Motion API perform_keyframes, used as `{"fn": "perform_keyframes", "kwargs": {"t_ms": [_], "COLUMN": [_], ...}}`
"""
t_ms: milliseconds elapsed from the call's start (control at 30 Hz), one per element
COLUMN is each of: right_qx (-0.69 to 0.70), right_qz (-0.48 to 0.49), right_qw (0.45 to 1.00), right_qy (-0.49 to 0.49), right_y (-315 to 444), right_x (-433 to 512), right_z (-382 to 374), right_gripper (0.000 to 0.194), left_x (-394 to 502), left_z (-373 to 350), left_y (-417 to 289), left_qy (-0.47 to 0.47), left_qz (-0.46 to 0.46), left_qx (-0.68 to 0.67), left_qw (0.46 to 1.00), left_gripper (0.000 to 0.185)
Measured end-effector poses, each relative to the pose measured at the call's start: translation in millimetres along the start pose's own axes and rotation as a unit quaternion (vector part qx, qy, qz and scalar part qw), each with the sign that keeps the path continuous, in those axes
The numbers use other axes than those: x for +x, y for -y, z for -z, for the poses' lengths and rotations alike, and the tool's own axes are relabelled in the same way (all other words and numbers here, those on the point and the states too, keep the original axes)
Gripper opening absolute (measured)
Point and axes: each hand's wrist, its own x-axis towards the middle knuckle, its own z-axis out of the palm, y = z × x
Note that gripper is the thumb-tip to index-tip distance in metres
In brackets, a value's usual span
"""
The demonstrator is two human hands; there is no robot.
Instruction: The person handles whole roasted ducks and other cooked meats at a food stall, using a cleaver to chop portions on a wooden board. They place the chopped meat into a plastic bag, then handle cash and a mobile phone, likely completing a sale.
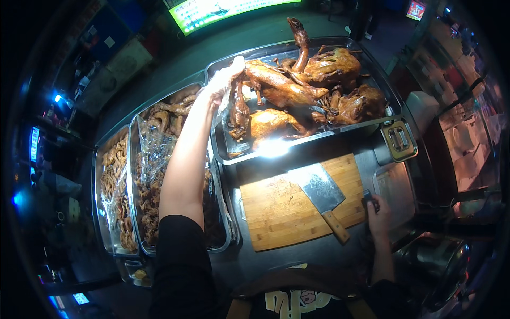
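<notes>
My left hand (224,84), in a clear plastic glove, reaches to the left end of a steel tray (223,158). It touches the near end of a glossy roast bird (275,81); glare and the glove hide how the fingers lie. A dark roasted neck (239,113) hangs just below the glove. My right hand (379,215), bare, holds a small dark object (368,197) beside the wooden cutting board (271,215). On that board lies a cleaver (320,187) with a wooden handle, its handle end towards me. Which object the right hand grips I cannot tell.
More roast birds (334,67) fill the tray, one neck standing upright. Left of it are steel trays of braised meat (149,223) and smaller pieces (113,163), partly under plastic film. A square metal tin (398,139) and a shallow tray (394,183) flank the board's right.
</notes>
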Motion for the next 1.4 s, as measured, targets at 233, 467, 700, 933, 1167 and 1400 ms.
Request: {"fn": "perform_keyframes", "kwargs": {"t_ms": [233, 467, 700, 933, 1167, 1400], "right_qx": [0.113, 0.161, -0.021, -0.068, -0.073, 0.063], "right_qz": [0.069, 0.214, 0.238, 0.222, 0.198, 0.217], "right_qw": [0.991, 0.963, 0.968, 0.972, 0.975, 0.973], "right_qy": [0.028, -0.025, -0.077, -0.048, -0.064, -0.052], "right_y": [81, 185, 248, 267, 262, 252], "right_x": [5, 54, 118, 135, 137, 110], "right_z": [-32, -76, -127, -151, -146, -119], "right_gripper": [0.019, 0.018, 0.017, 0.018, 0.015, 0.020], "left_x": [23, 17, 36, 79, 78, 120], "left_z": [9, -18, -24, -7, -36, -8], "left_y": [3, -47, -56, -39, -47, -15], "left_qy": [0.023, -0.030, -0.056, -0.061, -0.056, -0.045], "left_qz": [0.004, 0.026, 0.020, -0.011, -0.006, -0.019], "left_qx": [0.061, 0.365, 0.431, 0.408, 0.464, 0.472], "left_qw": [0.998, 0.930, 0.900, 0.911, 0.884, 0.880], "left_gripper": [0.059, 0.042, 0.045, 0.036, 0.041, 0.047]}}
